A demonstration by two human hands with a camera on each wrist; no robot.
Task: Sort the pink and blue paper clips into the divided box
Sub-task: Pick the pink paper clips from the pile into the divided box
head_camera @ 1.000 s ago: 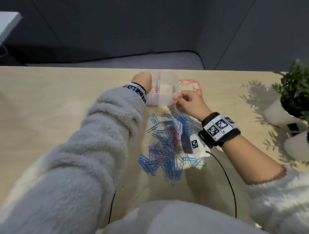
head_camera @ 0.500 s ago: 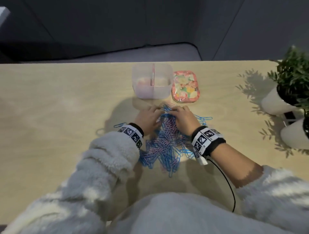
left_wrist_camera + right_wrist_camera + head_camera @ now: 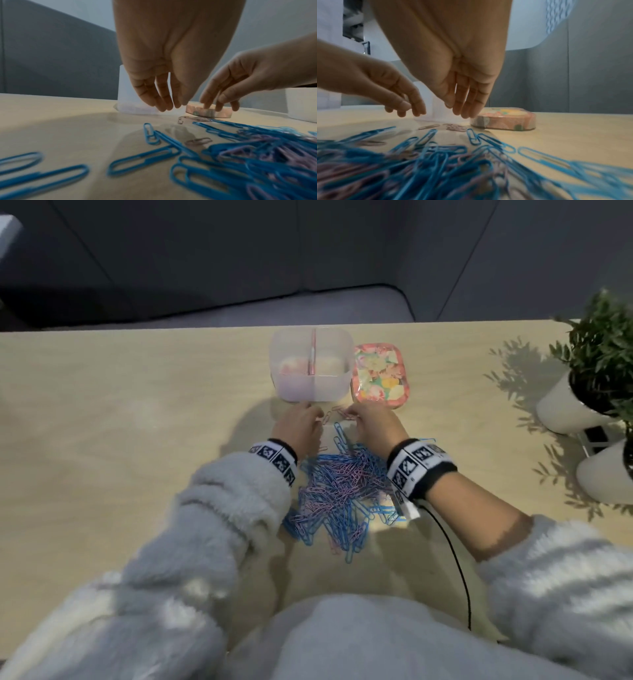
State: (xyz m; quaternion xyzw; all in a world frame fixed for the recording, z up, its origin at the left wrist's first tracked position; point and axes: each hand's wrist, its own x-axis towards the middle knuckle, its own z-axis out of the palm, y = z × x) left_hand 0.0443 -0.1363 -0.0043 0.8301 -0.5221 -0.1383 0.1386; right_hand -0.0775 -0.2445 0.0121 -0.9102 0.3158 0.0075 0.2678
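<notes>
Both hands, left hand (image 3: 301, 424) and right hand (image 3: 373, 424), hover fingers-down, relaxed, gripping nothing, over pink clips (image 3: 455, 127) mid-frame below divided box (image 3: 311, 364). Wrist views show fingertip clearance; head view hides it.

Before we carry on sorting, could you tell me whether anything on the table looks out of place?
Nothing stands out: the mixed heap of pink and blue paper clips lies on the table, and the translucent divided box stands upright beside its flowered lid.

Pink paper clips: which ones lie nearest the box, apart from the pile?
The few pink clips lying loose between both hands' fingertips, just before the divided box; the other pink ones are tangled with blue in the main pile.
</notes>
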